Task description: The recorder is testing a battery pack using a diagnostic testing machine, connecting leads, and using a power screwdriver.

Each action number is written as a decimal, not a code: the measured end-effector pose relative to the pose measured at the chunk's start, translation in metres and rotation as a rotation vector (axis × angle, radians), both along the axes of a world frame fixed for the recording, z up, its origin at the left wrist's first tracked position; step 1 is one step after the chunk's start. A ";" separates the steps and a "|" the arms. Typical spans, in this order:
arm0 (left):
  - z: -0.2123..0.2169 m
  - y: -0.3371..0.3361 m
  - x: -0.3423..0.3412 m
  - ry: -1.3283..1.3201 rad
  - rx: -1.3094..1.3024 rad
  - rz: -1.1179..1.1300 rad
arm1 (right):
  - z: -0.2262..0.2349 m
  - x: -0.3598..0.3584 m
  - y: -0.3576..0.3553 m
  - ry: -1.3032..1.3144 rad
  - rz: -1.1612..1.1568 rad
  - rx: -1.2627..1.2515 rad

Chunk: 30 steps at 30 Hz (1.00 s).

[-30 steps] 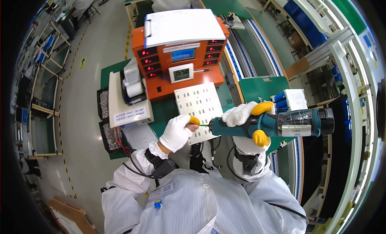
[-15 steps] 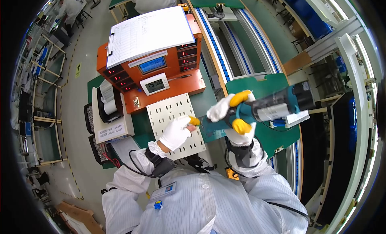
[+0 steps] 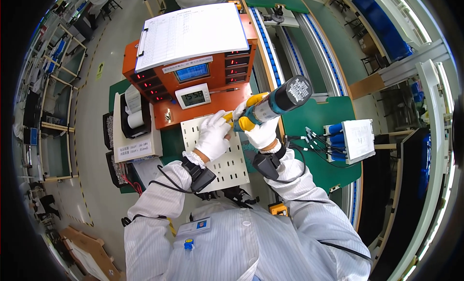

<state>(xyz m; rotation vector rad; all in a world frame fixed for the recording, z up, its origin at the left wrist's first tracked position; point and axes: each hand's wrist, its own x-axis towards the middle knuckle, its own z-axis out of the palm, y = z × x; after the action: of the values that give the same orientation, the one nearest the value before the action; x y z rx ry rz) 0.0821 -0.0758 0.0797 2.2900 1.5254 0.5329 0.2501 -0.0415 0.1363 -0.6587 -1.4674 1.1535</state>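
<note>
1. White-gloved with yellow fingertips, the right hand (image 3: 261,134) is wrapped around a teal-and-black power driver (image 3: 276,102), tilted with its dark rear end pointing up and to the right.
2. The left hand (image 3: 212,137), gloved alike, is over a cream slotted panel (image 3: 227,164), its fingertips close together beside the driver's front; whether they pinch anything cannot be told.
3. Beyond the panel is an orange instrument box (image 3: 166,112) bearing a clipboard (image 3: 193,35).
4. At right, a white block with blue cylinders (image 3: 360,141) lies on a green board (image 3: 314,119).
</note>
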 end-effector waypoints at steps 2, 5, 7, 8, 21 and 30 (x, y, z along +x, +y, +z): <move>0.003 -0.004 -0.002 -0.019 0.038 -0.004 | 0.002 -0.005 -0.001 0.019 -0.045 -0.030; 0.014 -0.014 -0.013 -0.070 0.014 0.036 | 0.009 -0.011 -0.001 0.028 -0.102 -0.068; 0.023 -0.023 -0.035 -0.109 0.094 0.079 | 0.011 -0.014 0.000 0.042 -0.120 -0.048; 0.027 -0.027 -0.053 -0.148 0.149 0.112 | 0.011 -0.015 0.000 0.112 -0.078 -0.082; -0.043 -0.153 -0.415 0.214 -0.422 1.079 | 0.001 -0.032 -0.005 0.051 -0.318 0.113; -0.107 -0.190 -0.415 0.259 -0.370 0.944 | -0.008 -0.037 0.003 0.072 -0.406 0.118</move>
<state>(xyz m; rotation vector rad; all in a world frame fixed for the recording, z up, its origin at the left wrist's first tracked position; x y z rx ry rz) -0.3326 -0.2655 -0.0272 1.3003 2.5508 0.1268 0.2127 -0.0380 0.1279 -0.7812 -1.2569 0.7627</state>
